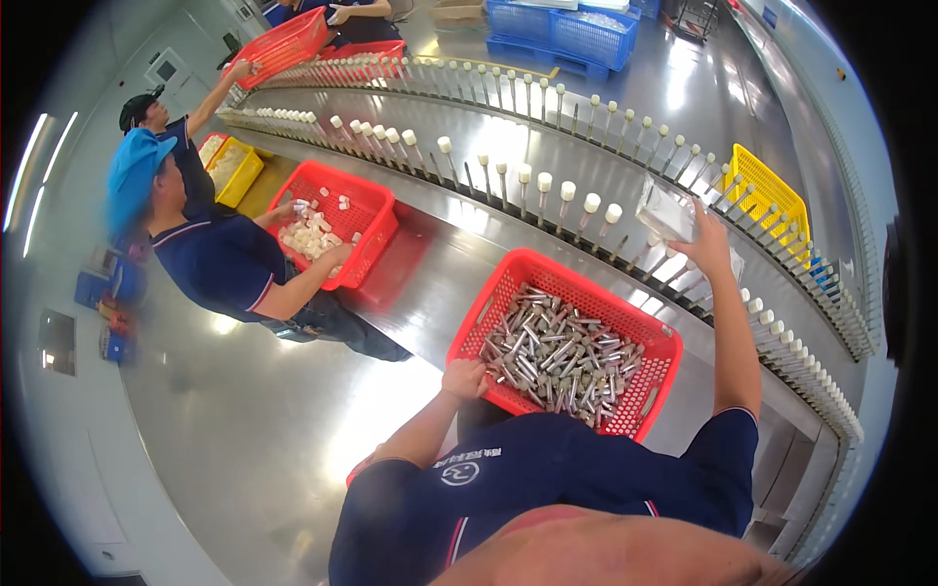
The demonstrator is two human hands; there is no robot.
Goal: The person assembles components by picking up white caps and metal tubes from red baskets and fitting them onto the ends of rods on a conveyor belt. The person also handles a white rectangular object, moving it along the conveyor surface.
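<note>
A red perforated basket (578, 289) stands on the metal table in front of me, filled with many small silvery tubes (559, 356) with dull grey ends. My left hand (466, 378) is closed on the basket's near left rim. Stretched out to the far right, my right hand (707, 244) reaches over the conveyor rows and grips the near side of a clear, shiny plastic box-like piece (666, 209). Its exact kind is hard to make out. Around this hand stand upright pins, some topped with white caps (613, 213).
Two rows of pins curve along the metal line. A co-worker in a blue cap (142, 168) handles white caps in another red basket (376, 230) at left. Beyond, another person holds up a red basket (281, 49). A yellow basket (772, 190) and blue crates (586, 39) stand across the line.
</note>
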